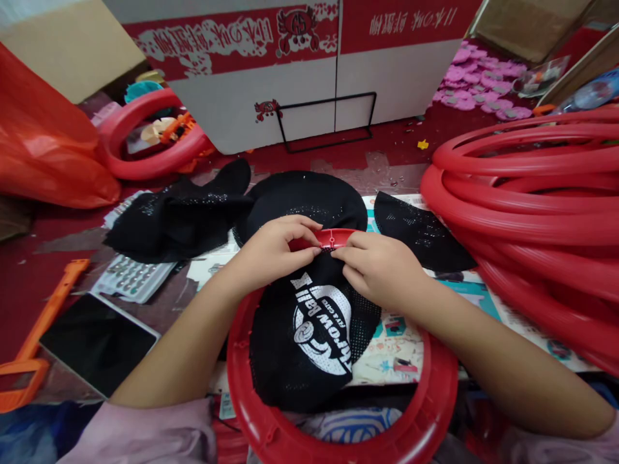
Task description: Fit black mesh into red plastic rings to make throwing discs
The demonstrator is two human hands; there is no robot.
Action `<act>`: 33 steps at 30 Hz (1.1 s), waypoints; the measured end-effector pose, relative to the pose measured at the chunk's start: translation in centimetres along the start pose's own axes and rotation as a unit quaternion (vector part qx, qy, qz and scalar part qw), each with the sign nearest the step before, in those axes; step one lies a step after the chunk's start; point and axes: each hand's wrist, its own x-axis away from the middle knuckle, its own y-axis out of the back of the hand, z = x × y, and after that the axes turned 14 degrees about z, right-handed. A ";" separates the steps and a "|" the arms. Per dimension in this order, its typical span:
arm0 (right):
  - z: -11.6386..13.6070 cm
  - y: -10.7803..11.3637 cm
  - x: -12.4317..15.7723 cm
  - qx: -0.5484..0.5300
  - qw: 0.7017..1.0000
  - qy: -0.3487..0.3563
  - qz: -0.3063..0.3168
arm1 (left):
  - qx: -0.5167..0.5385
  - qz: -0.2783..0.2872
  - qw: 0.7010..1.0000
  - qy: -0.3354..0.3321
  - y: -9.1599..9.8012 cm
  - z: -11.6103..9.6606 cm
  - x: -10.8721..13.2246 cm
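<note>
A red plastic ring (438, 386) leans toward my body, its hollow, ribbed side facing me. Black mesh fabric (275, 361) with white "Throw Ball" lettering hangs inside it from the far rim. My left hand (283, 251) pinches the fabric's top edge at that rim, thumb and fingers together. Just across from it, my right hand (380, 261) grips the same edge, fingertips close to a small peg on the ring. The fingertips partly hide the fabric's edge. Behind the ring lies a round black mesh piece (309, 193).
Red rings (527, 167) are stacked at right. Black mesh pieces (178, 219) (420, 232) lie either side. At left are a tray of small metal parts (133, 277), a dark tablet (99, 341) and an orange handle (48, 322). A white-and-red carton (309, 77) stands behind.
</note>
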 end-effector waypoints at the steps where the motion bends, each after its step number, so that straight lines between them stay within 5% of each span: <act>1: 0.0 0.0 0.0 0.005 1.000 0.001 -0.005 | 0.004 0.006 1.000 0.006 0.1 0.0 0.0; 33: 0.0 -0.7 -0.1 0.061 0.998 -0.035 -0.001 | 0.084 -0.040 0.995 0.039 -0.7 0.7 -0.6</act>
